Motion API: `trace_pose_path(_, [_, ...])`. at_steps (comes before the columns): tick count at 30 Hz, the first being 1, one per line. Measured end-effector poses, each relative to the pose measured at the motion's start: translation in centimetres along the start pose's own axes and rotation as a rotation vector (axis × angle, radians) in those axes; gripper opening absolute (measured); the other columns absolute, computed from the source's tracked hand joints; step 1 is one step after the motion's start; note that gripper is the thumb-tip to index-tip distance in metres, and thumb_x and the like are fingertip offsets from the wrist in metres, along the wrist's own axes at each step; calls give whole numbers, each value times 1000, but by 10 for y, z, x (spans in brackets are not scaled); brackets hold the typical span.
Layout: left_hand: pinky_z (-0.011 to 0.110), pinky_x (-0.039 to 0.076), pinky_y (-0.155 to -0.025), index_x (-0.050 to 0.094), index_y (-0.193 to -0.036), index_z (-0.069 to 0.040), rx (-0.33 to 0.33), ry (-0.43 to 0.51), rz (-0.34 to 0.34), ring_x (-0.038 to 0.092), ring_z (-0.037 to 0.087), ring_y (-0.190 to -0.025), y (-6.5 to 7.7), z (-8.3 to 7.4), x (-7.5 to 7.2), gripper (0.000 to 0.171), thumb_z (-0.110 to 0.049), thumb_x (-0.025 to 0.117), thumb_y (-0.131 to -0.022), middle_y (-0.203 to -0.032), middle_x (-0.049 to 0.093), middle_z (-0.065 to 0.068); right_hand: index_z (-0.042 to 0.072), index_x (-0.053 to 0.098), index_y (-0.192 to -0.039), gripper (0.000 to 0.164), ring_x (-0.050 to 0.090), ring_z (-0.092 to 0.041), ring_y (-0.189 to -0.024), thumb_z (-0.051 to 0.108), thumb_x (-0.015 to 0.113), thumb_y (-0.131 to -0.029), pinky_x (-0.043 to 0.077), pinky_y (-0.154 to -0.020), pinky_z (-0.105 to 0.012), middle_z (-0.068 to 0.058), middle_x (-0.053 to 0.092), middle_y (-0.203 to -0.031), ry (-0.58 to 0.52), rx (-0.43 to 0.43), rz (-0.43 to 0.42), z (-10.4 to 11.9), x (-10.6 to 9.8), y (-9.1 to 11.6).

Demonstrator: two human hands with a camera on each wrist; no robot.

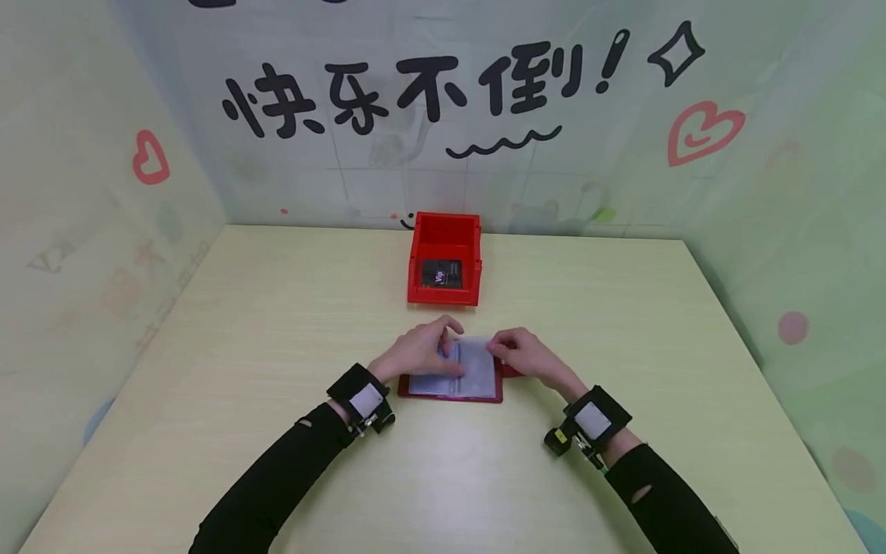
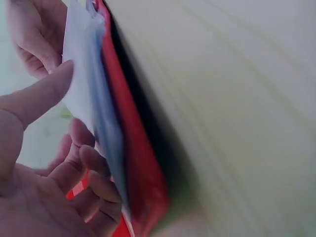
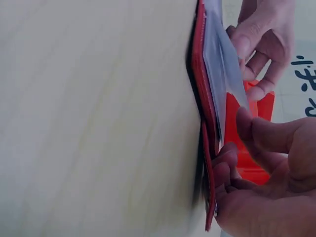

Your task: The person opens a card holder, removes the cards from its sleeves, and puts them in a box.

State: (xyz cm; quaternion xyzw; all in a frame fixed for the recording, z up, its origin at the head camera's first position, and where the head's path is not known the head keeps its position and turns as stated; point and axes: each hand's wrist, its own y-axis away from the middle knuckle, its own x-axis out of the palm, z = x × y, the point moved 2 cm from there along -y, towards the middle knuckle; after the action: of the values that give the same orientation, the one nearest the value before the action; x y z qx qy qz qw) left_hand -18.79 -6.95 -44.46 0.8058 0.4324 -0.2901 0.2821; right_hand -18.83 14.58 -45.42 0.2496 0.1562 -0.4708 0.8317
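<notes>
A red card holder (image 1: 477, 399) lies spread on the table, its clear plastic sleeves (image 1: 477, 371) facing up. Over the left page is my left hand (image 1: 419, 351), thumb stretched across to the sleeves and the other fingers loosely bent by the far edge. In the left wrist view that thumb's tip touches the pale sleeve (image 2: 79, 89). At the right page's upper corner, my right hand (image 1: 529, 356) pinches a sleeve between thumb and index finger. The right wrist view has this sleeve (image 3: 232, 64) lifted away from those beneath, with the red cover (image 3: 198, 64) below.
Behind the card holder stands a red open box (image 1: 443, 296) with a black card (image 1: 441, 274) marked "Vip" inside. The pale wooden table (image 1: 311, 308) meets printed walls at the back and both sides.
</notes>
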Motion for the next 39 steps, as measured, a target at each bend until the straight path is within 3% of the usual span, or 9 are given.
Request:
trace_pose_path(4, [26,43,-70,56,-119,-13,-27,66,-10,59,14,-82,1,-4,0,49,-43,77,-86,-90,67,1,-2,61,-100,25,48,-19,-83,18,47,-107,38,-73,-28,-4,44,-80,-87,-46,72,0,-1,1])
trace_pose_path(6, [27,46,-71,58,-117,-14,-40,66,-10,60,14,-86,1,-6,1,49,-47,75,-86,-95,69,1,-1,63,-108,26,48,-21,-88,18,46,-107,39,-76,-28,-5,46,-85,-121,-51,106,1,-2,2])
trace_pose_path(11, [31,53,-78,58,-120,-12,-79,72,-8,64,17,-94,0,-9,1,56,-53,74,-85,-106,73,4,3,57,-140,38,52,-25,-109,16,47,-106,48,-92,-31,-16,60,-123,-150,-48,174,4,0,5])
trace_pose_path(15, [35,55,-82,57,-124,-10,-118,130,-9,65,20,-98,-2,-9,0,63,-56,73,-84,-111,73,7,5,54,-144,40,52,-25,-113,14,48,-105,50,-98,-34,-19,57,-140,-159,-66,198,4,1,5])
trace_pose_path(19, [34,54,-82,53,-126,-8,-147,200,-6,66,21,-98,-2,-7,-3,62,-50,74,-86,-111,74,10,8,55,-143,40,48,-23,-109,13,51,-104,47,-90,-30,-18,58,-133,-171,-74,206,4,3,4])
trace_pose_path(25, [27,49,-73,49,-130,-4,-179,286,-24,65,19,-88,0,-3,-11,55,-28,74,-88,-104,73,13,9,56,-143,41,43,-23,-101,11,54,-102,37,-79,-31,-11,50,-103,-98,-105,180,3,3,3])
trace_pose_path(33, [24,40,-61,47,-134,-5,-207,201,-63,52,18,-69,4,10,-23,54,-19,74,-90,-75,53,7,6,51,-146,59,48,-22,-93,17,73,-92,37,-71,-28,-10,49,-91,59,-69,75,2,4,-2])
trace_pose_path(39, [25,42,-63,48,-133,-5,-219,120,-80,55,20,-73,6,17,-27,53,-16,75,-90,-80,55,9,7,54,-143,63,48,-24,-100,17,79,-86,38,-73,-29,-11,51,-100,144,-40,22,4,6,-2])
